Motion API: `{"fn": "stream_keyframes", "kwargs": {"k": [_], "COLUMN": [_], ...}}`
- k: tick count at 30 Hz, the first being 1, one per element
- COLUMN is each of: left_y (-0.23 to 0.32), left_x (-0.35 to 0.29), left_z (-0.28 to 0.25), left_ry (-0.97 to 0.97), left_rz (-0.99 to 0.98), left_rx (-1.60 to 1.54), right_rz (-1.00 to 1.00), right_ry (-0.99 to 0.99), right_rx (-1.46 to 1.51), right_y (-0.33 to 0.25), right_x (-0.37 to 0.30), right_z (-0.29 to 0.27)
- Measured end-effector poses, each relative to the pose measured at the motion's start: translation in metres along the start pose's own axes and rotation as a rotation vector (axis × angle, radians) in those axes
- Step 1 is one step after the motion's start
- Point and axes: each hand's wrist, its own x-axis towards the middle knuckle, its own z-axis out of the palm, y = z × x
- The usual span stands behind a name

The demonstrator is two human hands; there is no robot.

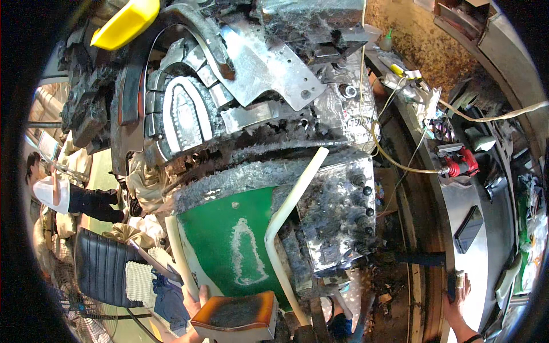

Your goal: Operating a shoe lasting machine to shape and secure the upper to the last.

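Note:
At the lower left my left hand (195,302) closes its fingers around the lower end of a cream-coloured bar (180,251), partly behind a block with a blackened, orange-edged top (235,314). Beside it lies a green panel (223,228) with a pale, worn, sole-shaped mark. An angled cream bar (273,228) runs along the panel's right side. On the grey bench at the lower right, my right hand (456,306) has its fingers closed around a small brownish thing (459,279), too small to make out. Above the panel sits a white sole-shaped outline (187,114) in a metal machine holder.
A red air tool (462,164) with a hose and a dark phone-like slab (469,228) lie on the right bench. Knobs stud a machine panel (337,211). A yellow piece (126,24) juts at top left. Another person (63,194) stands beyond a black chair (108,266).

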Motion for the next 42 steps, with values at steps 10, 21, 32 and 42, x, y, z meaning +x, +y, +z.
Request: {"fn": "stream_keyframes", "kwargs": {"k": [10, 21, 32, 42], "left_y": [0.028, -0.019, 0.06, 0.151], "left_x": [-0.004, -0.057, -0.081, -0.193], "left_z": [0.004, -0.033, 0.036, 0.085], "left_ry": [-0.039, -0.212, -1.14, -1.469], "left_rz": [0.067, 0.011, 0.47, 0.83], "left_rx": [0.115, 0.189, 0.288, 0.501], "right_rz": [0.004, 0.13, 0.19, 1.294], "right_ry": [-0.013, -0.126, -0.278, 1.11], "right_rx": [0.011, -0.038, 0.005, 0.846], "right_y": [-0.003, -0.021, -0.019, 0.108], "right_x": [0.007, 0.009, 0.033, -0.234], "right_z": [-0.012, -0.018, -0.049, -0.104]}}
